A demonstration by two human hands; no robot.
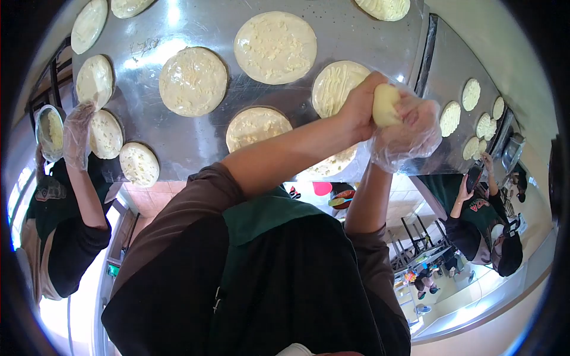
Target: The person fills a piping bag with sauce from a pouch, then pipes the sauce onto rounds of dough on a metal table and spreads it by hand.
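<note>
My left hand [360, 107] is bare and reaches across to the right, its fingers wrapped round a smooth, bulging pale-yellow lump [387, 105]. Whether the lump is a filled bag or bare filling I cannot tell. From the other side my right hand [409, 127], in a loose clear plastic glove, closes on the same lump. Just left of and beneath the hands, a flat dough round [337, 86] carries pale lines of cream. Under my left forearm sits another dough round [258, 127] with crumbly bits on top, and one more [329, 164] is partly hidden.
More dough rounds [276, 47] lie on the shiny metal table [190, 142]. At left, a co-worker's gloved hand [77, 133] is beside a metal bowl [50, 133] of pale filling. At right, another co-worker [481, 219] stands by a second table with topped rounds [471, 95].
</note>
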